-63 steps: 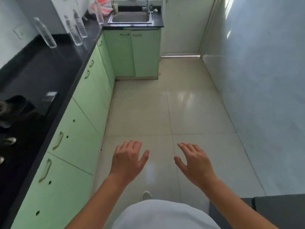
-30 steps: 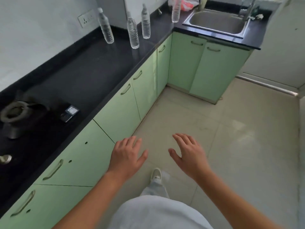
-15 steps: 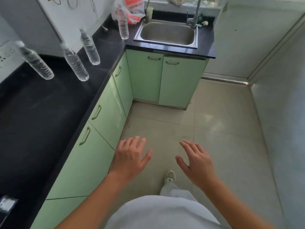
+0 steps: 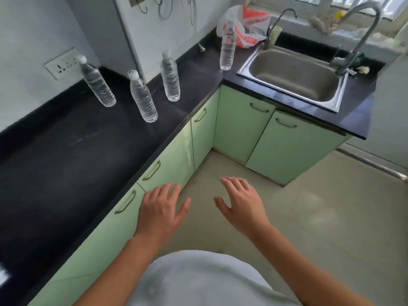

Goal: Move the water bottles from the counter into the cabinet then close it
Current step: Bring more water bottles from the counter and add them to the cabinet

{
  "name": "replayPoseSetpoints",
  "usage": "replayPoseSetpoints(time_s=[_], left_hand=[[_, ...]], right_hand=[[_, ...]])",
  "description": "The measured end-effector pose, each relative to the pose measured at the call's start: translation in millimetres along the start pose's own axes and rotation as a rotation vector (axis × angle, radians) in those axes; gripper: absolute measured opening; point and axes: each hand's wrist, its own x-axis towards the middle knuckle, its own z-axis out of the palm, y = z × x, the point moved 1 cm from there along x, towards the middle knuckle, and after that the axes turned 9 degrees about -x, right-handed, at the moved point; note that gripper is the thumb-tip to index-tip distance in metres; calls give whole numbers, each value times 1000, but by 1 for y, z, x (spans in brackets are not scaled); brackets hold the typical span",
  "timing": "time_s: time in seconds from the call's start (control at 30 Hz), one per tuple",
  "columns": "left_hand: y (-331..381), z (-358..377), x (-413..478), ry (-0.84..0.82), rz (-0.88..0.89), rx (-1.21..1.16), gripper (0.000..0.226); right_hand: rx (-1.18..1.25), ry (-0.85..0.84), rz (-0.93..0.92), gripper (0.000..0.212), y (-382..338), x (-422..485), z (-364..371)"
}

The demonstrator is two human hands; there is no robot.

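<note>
Several clear water bottles stand upright on the black counter (image 4: 72,151): one by the wall socket (image 4: 97,85), one in front of it (image 4: 143,98), one further right (image 4: 170,78), and one beside the sink (image 4: 227,47). Below the counter run light green cabinet doors (image 4: 174,160), all closed. My left hand (image 4: 161,210) hovers with fingers spread in front of a cabinet door, holding nothing. My right hand (image 4: 240,204) hovers over the floor, fingers relaxed and empty. Both hands are well short of the bottles.
A steel sink (image 4: 293,76) with a tall tap (image 4: 357,38) fills the corner counter on the right. A white and orange plastic bag (image 4: 245,25) lies behind the sink-side bottle. Two more green doors (image 4: 287,146) sit under the sink. Pale floor tiles (image 4: 320,217) stretch to the right.
The view has moved forward along the counter toward the corner, so the bottles and sink are nearer. Both hands keep the same open, hovering pose.
</note>
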Motion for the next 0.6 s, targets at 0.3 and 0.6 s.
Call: replayPoseSetpoints(time_s=[0.3, 0.6], left_hand=[[-66, -10, 70, 70, -183, 0, 59], [-86, -8, 224, 59, 56, -41, 55]], right_hand=[[-7, -36, -200, 61, -37, 160, 16], [-10, -1, -4, 58, -9, 227, 15]])
